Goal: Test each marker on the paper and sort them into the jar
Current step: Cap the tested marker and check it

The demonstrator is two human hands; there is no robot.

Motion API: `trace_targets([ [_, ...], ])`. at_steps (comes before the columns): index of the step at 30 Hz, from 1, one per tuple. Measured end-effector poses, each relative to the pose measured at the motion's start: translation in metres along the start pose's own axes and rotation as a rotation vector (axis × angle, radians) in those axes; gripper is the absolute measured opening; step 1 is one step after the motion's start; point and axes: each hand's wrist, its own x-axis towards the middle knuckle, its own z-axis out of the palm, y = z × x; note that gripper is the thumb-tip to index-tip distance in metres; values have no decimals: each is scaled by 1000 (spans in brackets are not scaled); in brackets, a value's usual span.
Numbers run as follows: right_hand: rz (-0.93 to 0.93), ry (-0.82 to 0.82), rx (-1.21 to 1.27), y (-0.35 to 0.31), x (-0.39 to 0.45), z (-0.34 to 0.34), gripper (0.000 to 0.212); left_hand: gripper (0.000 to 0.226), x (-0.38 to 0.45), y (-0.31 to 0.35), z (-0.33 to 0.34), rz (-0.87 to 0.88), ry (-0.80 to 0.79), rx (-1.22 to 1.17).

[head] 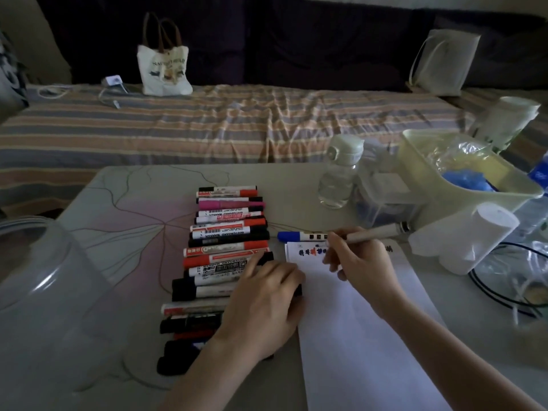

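Nearest, the white paper (364,330) lies on the table (124,209), with the clear jar (38,292) at the left edge. The left hand (264,304) rests flat, fingers relaxed, over the row of markers (222,253) beside the sheet. The right hand (360,262) grips a grey marker (376,232), its tip at the coloured scribbles (311,251). Just beyond lies a blue-capped marker (299,235). Farther back stand a water bottle (339,176) and a plastic bin (462,185).

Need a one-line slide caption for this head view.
Right hand tests a marker on paper; left hand rests on the marker row.
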Motion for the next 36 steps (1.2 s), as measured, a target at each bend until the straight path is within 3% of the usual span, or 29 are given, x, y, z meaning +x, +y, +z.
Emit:
trace_targets([
  [5, 60, -38, -28, 9, 14, 19, 11, 38, -2, 0, -1, -19, -38, 4],
  [14, 23, 51, -201, 26, 8, 23, 15, 38, -2, 0, -3, -41, -62, -48],
  [36, -47, 89, -219, 28, 6, 27, 14, 37, -1, -1, -4, -78, -101, -76],
])
